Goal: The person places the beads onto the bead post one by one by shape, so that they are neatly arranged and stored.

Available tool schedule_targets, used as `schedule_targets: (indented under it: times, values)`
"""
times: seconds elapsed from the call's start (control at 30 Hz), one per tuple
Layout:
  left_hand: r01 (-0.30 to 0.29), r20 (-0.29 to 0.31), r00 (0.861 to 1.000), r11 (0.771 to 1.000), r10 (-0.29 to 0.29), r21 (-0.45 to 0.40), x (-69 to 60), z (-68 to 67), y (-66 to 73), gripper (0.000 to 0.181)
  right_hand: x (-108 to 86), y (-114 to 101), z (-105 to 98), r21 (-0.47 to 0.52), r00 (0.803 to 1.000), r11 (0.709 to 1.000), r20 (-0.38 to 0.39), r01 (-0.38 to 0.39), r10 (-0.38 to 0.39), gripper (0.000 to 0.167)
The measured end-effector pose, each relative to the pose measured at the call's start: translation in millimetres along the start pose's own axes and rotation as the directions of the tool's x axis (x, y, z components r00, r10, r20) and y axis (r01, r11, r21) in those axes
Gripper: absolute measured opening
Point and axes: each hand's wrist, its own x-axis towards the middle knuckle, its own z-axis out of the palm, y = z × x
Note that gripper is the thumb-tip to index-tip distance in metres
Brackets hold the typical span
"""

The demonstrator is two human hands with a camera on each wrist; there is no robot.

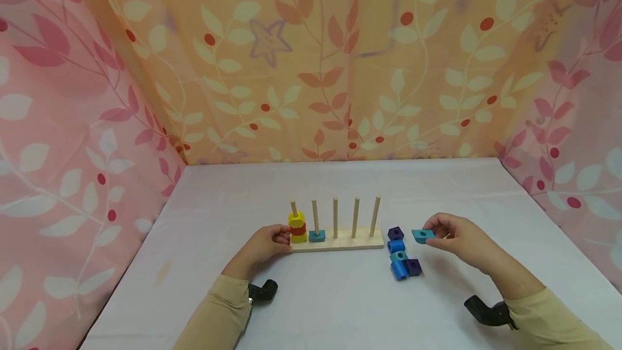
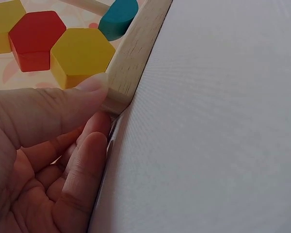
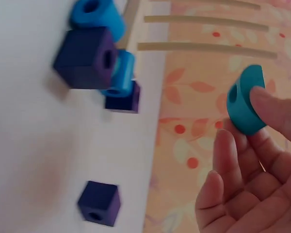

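A wooden peg board (image 1: 340,242) with several upright pegs stands on the table. Its left end is gripped by my left hand (image 1: 267,243), thumb against the corner in the left wrist view. Yellow, red and yellow hexagonal blocks (image 1: 297,227) are stacked on the leftmost peg. A teal block (image 1: 317,236) sits low on the peg beside it. To the right of the board, above the table, my right hand (image 1: 454,235) pinches a teal half-round block (image 3: 246,99) with a hole through it, between thumb and fingers.
Loose blocks lie between the board and my right hand: blue cylinders (image 1: 399,270), a teal block (image 1: 399,256) and purple blocks (image 1: 413,267). Another purple block (image 3: 99,203) lies apart in the right wrist view. Patterned curtains (image 1: 320,69) hang behind and beside the white table (image 1: 330,301).
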Motion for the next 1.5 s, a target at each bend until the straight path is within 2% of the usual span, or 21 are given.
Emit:
schedule_targets:
  times: [0.17,0.33,0.8,0.97,1.3,1.5]
  values:
    - [0.013,-0.004,1.000,1.000,-0.013,0.005,-0.2,0.7,1.5,0.045,9.2,-20,-4,-0.022,0.995,0.999,-0.096,0.027,-0.029,0.032]
    - [0.013,-0.009,1.000,1.000,-0.013,0.006,-1.0,0.9,2.8,0.044,20.3,-42,-2,-0.013,0.987,0.995,-0.129,0.098,-0.098,0.028]
    - [0.003,0.003,1.000,1.000,-0.003,-0.003,1.2,0.5,0.1,0.045,49.6,-98,26,0.097,0.958,0.956,-0.109,0.277,-0.266,0.023]
    - [0.011,0.000,1.000,1.000,-0.011,0.005,1.0,0.5,0.0,0.045,58.1,-113,39,0.158,0.953,0.941,-0.104,0.299,-0.285,0.022]
    - [0.009,0.002,1.000,1.000,-0.009,0.004,1.6,-0.6,-0.4,0.044,72.5,-133,70,0.207,0.954,0.932,-0.087,0.298,-0.286,0.020]
    - [0.030,0.008,1.000,1.000,-0.030,-0.009,1.2,-1.5,0.8,0.044,76.3,-143,83,0.222,0.944,0.918,-0.107,0.330,-0.313,0.019]
